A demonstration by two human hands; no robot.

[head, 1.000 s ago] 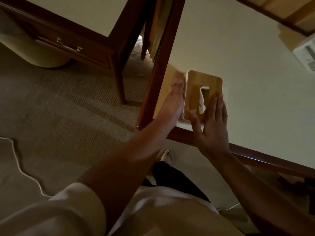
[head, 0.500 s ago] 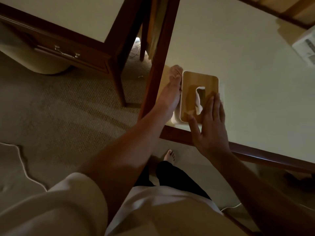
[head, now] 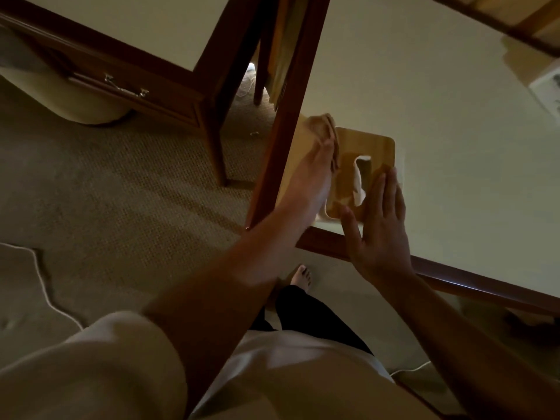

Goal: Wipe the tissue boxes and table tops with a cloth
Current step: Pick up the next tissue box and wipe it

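Tissue box wiped at the desk corner
Straight fingers of the left hand press the cloth to its side; the right hand lies flat on its lid, holding nothing

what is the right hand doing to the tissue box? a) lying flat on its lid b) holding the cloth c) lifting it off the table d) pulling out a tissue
A: the right hand rests with straight fingers on the tissue box lid, while the left hand presses the cloth to its side.
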